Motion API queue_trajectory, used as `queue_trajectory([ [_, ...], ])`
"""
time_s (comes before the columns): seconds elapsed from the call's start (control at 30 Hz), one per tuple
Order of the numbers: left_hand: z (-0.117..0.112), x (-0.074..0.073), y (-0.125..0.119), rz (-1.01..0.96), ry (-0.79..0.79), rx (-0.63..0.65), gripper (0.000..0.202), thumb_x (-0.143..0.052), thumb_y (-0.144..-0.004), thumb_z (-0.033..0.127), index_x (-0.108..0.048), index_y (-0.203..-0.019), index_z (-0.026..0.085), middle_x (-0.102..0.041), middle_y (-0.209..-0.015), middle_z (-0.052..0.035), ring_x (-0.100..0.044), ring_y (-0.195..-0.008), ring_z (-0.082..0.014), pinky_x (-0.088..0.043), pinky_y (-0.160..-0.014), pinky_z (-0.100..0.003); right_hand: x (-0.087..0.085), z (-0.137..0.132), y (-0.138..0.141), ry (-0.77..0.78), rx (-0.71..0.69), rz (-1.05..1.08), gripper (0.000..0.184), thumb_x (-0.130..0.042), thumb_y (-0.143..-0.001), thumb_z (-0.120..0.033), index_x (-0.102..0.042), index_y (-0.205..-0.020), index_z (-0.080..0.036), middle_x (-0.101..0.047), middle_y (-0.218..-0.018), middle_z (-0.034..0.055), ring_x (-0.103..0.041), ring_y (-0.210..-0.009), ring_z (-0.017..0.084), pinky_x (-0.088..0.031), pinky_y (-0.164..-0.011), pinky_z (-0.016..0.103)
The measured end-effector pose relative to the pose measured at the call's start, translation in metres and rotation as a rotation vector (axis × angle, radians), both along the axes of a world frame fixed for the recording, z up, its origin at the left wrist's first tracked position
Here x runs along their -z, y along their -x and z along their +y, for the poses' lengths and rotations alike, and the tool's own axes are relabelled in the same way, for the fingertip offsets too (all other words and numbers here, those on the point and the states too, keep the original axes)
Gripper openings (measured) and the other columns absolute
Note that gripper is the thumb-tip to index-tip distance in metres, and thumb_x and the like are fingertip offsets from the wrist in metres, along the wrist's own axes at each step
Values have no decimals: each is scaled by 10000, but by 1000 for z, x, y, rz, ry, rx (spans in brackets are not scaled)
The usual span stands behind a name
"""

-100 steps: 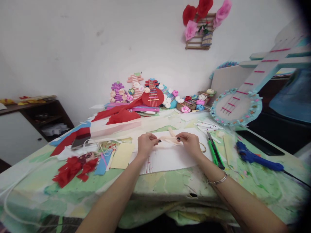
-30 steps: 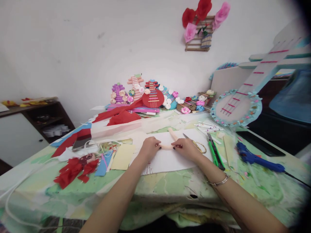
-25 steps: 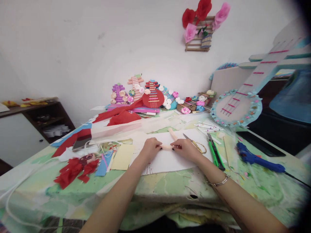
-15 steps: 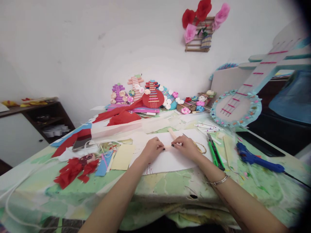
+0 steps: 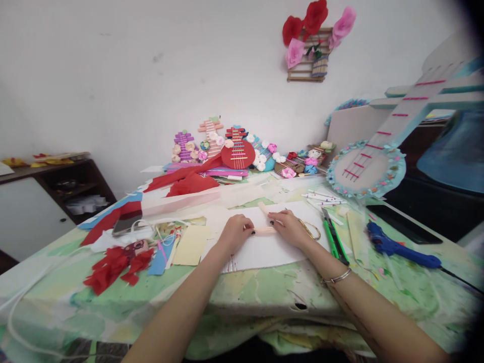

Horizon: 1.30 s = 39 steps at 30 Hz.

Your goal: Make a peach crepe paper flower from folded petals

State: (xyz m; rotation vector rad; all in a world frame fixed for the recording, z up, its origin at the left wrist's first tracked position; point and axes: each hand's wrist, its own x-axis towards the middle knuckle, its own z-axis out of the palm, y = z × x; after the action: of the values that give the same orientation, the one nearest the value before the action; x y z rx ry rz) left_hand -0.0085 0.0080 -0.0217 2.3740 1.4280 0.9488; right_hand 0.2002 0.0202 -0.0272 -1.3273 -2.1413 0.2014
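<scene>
Over a white sheet (image 5: 245, 256) my two hands work close together. My left hand (image 5: 237, 233) is closed, thumb and fingers pinching the end of a pale peach strip (image 5: 264, 230) that looks like crepe paper. My right hand (image 5: 289, 228) is also closed, its bent fingers at the strip's other side; the exact grip is partly hidden. A second peach piece (image 5: 262, 206) sticks up beyond the right fingertips, and I cannot tell whether the two are joined. Gold-handled scissors (image 5: 316, 231) lie beside my right hand, their blades mostly covered by it.
To the right are a green utility knife (image 5: 333, 237), a blue glue gun (image 5: 403, 247) and a dark phone-like slab (image 5: 404, 224). Yellow paper (image 5: 192, 244) and a red-dressed doll (image 5: 117, 262) lie left. Paper lutes (image 5: 238, 151) line the wall; a large one (image 5: 366, 169) leans right.
My right fingertips have shifted slightly away from the left hand, and more of the strip shows between them. The upper peach piece has moved a little left.
</scene>
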Motion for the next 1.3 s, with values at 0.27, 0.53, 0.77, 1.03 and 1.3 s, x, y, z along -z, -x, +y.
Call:
queue_trajectory([
  [0.27, 0, 2, 2, -61, -7, -97, 365, -642, -694, 87, -583, -1031, 215, -629, -727, 33, -559, -696, -142, -424, -679, -249, 0, 0, -1, 113, -85, 207, 292, -512, -748, -104, -732, -917, -197, -721, -959, 37, -652, -903, 185, -486, -837, 293],
  [0.53, 4, 7, 3, 13, -31, -89, 403, -636, -731, 95, -602, -1121, 192, -647, -799, -9, -555, -764, -166, -424, -775, -292, -7, -6, 3, 160, -170, 280, 294, -475, -692, -66, -725, -786, -190, -719, -847, 31, -641, -834, 185, -471, -815, 327],
  [0.77, 6, 10, 4, 73, -64, -63, 220, -609, -768, 124, -660, -972, 191, -622, -806, -30, -543, -827, -189, -416, -782, -305, -8, -9, 2, 164, -189, 237, 286, -480, -683, -66, -706, -806, -192, -707, -848, 22, -631, -833, 172, -465, -802, 320],
  [1.03, 6, 9, 1, 55, -117, -88, 107, -611, -723, 90, -666, -705, 180, -568, -792, -51, -492, -881, -222, -416, -772, -319, -21, -24, 10, 141, -188, 65, 148, -629, -730, -220, -711, -845, -174, -692, -881, 70, -598, -845, 203, -450, -779, 329],
  [1.3, 9, 10, 0, 56, -71, -37, 48, -623, -736, 139, -649, -720, 176, -631, -831, -38, -550, -849, -194, -416, -804, -314, -20, -23, 12, 70, -124, 5, 198, -561, -741, -92, -711, -849, -166, -673, -870, 87, -584, -828, 194, -439, -797, 321],
])
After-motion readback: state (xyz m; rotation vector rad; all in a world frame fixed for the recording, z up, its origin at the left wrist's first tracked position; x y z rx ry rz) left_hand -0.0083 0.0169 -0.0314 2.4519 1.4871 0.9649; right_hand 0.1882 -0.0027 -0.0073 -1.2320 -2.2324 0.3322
